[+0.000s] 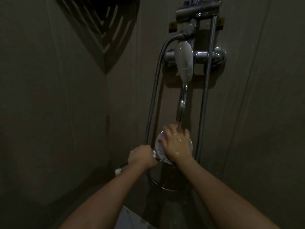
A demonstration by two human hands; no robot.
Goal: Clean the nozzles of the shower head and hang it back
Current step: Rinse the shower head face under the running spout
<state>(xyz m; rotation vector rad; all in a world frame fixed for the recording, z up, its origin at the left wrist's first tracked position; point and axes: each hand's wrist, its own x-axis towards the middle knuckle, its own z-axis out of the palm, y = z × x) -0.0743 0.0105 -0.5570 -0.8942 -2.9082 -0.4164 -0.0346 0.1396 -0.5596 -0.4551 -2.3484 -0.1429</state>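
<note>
The round white shower head [159, 147] faces up below the tap spout [181, 106], its nozzle face partly showing. My left hand [142, 157] grips its handle, whose white end [118, 171] pokes out to the lower left. My right hand [175, 143] lies wet over the nozzle face with fingers spread, covering most of it. A thin stream of water runs from the spout onto my right hand. The holder bracket [196, 12] sits high on the riser at the top of the view.
A chrome mixer valve [212, 56] with a long lever [184, 61] is fixed to the wall. Metal hoses [152, 103] run down either side and loop below my hands. A dark corner shelf [105, 28] hangs at upper left. Grey walls close in on both sides.
</note>
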